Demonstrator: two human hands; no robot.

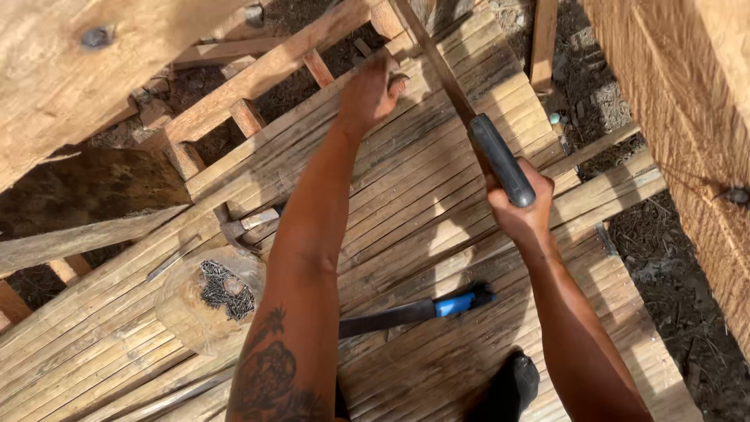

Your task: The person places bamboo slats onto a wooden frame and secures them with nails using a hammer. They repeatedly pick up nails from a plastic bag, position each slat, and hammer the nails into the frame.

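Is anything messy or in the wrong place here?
Not really. A pile of nails sits loose on a log, and a blue-handled knife lies flat on the bamboo floor between the arms. The right hand grips a tool's dark handle; the left hand presses the slats.

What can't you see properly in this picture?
- Hammer head: in the head view, the shaft runs off the top edge.
- What the left hand pinches: too small, covered by fingers.
- Blade of the blue-handled tool: partly behind the left arm.
- Ground below the bamboo floor: mostly hidden by slats.
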